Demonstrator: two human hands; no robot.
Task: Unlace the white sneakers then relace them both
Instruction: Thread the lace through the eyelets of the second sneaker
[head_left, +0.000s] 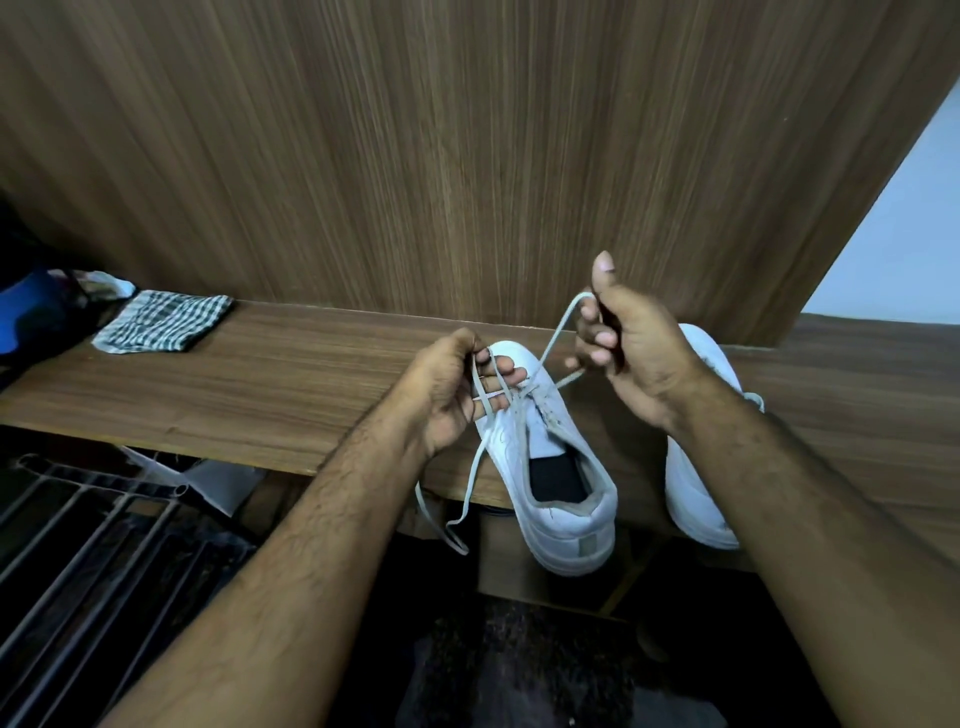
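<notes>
A white sneaker lies on the wooden shelf, heel toward me and hanging over the front edge. Its white lace runs through only the eyelets near the toe. My left hand grips one lace end beside the toe, and the loose tail drops below the shelf edge. My right hand pinches the other lace end and holds it raised and taut above the shoe. A second white sneaker lies to the right, mostly hidden behind my right forearm.
A folded checked cloth lies on the shelf at the left, beside a blue object. A wood-grain panel rises right behind the shelf. A dark metal rack stands below at the left.
</notes>
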